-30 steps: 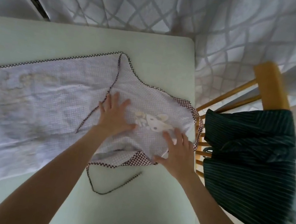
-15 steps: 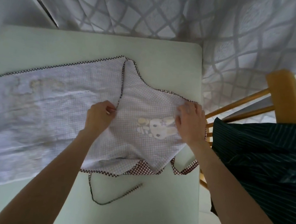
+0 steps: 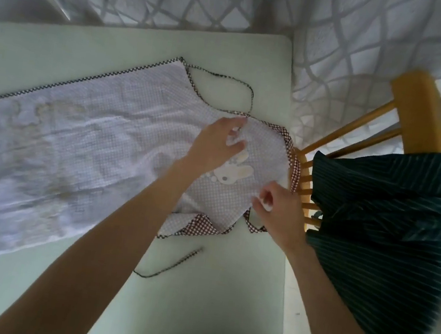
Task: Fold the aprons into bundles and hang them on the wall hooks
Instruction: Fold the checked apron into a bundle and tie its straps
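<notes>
Checked apron [image 3: 80, 154] flat on tabltop [image 3: 197, 290], bib end right. Left hand [image 3: 216, 144] spread loosely on bib top; right hand [image 3: 272, 210] pinching bib's lower edge. Best: tuck loose ties inward, align edges before folding. Dark striped apron [image 3: 388, 245] waits on chair [image 3: 417, 108].

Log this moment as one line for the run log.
stage: flattening checked apron on table | left hand: on bib | right hand: pinching bib edge | striped apron: on chair
</notes>
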Available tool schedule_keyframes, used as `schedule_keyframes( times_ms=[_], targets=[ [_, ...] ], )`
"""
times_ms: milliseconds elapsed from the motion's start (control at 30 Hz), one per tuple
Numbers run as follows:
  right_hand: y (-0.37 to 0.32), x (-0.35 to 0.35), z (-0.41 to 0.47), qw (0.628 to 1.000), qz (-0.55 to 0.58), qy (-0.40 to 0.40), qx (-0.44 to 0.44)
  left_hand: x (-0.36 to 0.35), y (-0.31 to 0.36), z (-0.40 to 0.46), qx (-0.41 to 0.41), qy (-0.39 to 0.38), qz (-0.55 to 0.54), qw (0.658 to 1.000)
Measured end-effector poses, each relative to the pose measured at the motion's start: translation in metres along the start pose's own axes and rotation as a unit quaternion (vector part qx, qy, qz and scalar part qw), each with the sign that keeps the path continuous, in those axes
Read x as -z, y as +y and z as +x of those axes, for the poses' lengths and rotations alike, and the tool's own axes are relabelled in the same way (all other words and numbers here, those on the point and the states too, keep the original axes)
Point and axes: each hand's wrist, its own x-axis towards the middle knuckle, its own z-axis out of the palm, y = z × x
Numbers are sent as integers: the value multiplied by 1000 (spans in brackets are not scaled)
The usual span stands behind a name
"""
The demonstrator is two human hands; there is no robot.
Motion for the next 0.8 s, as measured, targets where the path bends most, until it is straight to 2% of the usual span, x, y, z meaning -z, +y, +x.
schedule_keyframes(
  times_ms=[133,233,333,400,500,600,667,733,800],
  targets=[
    [-5,-20,-42,989,-141,-42,7,-42,-26,-67,-25,-18,141,989],
    [1,-14,-48,989,-144,2,24,-63,-41,-107,-12,-68,227,972],
    [20,13,-47,984,-167,54,10,-65,-55,-129,-19,-54,277,959],
    [33,35,-48,978,-200,66,-3,-60,-63,-138,-16,-29,269,962],
    [49,60,-52,958,-281,37,-44,-51,-70,-150,-8,20,249,968],
    [57,71,-60,960,-274,-2,-59,-49,-66,-165,-49,78,213,973],
    [50,71,-70,971,-237,-17,-10,-58,-53,-178,-71,95,170,978],
    [34,62,-79,983,-177,-30,49,-73,-39,-189,-57,78,105,990],
    [12,45,-90,986,-112,-65,105,-85,-35,-209,-35,87,90,992]
  ],
)
